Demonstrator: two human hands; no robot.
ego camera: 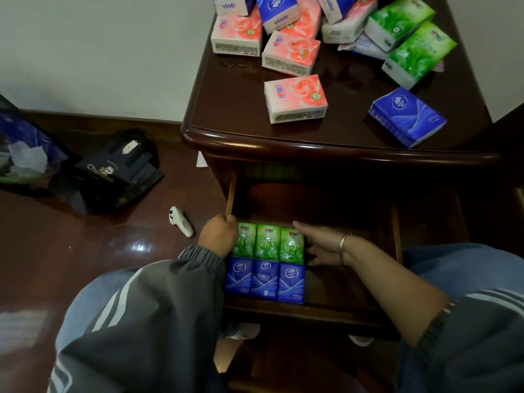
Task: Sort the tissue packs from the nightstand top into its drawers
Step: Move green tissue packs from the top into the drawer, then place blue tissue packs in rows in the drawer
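The dark wooden nightstand (241, 117) carries several tissue packs: a lone pink pack (296, 98), a lone blue pack (407, 117), two green packs (418, 53) and a mixed pile (286, 21) at the back. Its lower drawer (312, 311) is pulled out. Inside, three green packs (268, 245) stand in a row behind three blue packs (265, 282). My left hand (218, 236) is curled shut against the left end of the green row. My right hand (320, 243), with a bracelet on the wrist, lies flat with fingers extended against the right end of that row.
The right half of the drawer shows bare wood. A white controller (181, 221) lies on the glossy floor left of the nightstand. Further left are a black gift bag (113, 171) and a dark bag with paper (25, 157). My knees flank the drawer.
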